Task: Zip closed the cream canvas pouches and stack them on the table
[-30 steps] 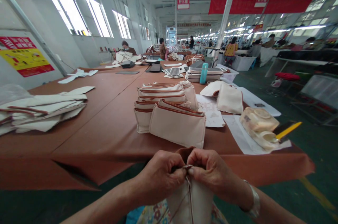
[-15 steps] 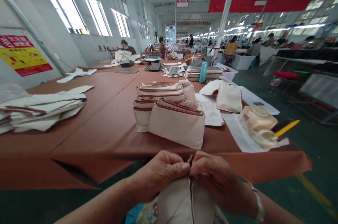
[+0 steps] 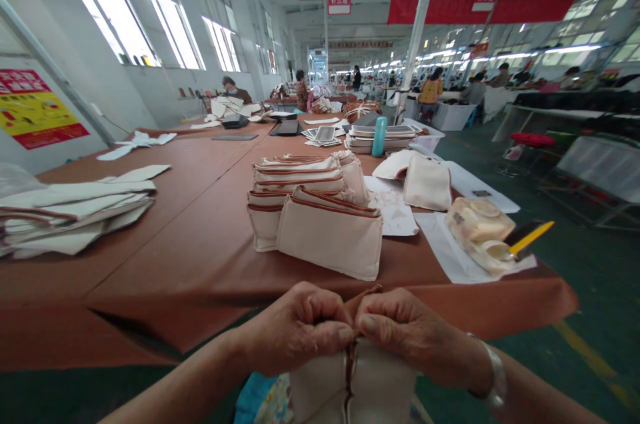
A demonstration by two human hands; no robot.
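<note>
Across the middle, table (image 3: 175, 224): brown-covered, its near edge just beyond the hands.
Pieces (image 3: 75, 211): cream, flat, heaped at the table's left; probably limp.
Stack (image 3: 315, 217): cream pouches with brown edges, standing upright near the table's front; they hold their shape, so the material is likely firm but bendable.
Pouch (image 3: 383, 381): cream, low in front of the table edge, over patterned cloth (image 3: 280, 401), its lower end out of view; probably light, soft enough to pinch, not fragile, a little smooth under a loose grip.
Left hand (image 3: 305, 327): thumb and bent forefinger closed together on the pouch's top end, left of the seam.
Right hand (image 3: 410, 327): thumb and forefinger pinched likewise, right of the seam, almost touching the other hand.
Tub (image 3: 477, 227): on paper at the table's right, well apart from the pouch.
Tab (image 3: 363, 301): brown, poking up between the hands; likely supple.
Seam (image 3: 349, 377): dark, brown-edged, running down the pouch; its two edges look the surest hold, close to the top, one per hand.
</note>
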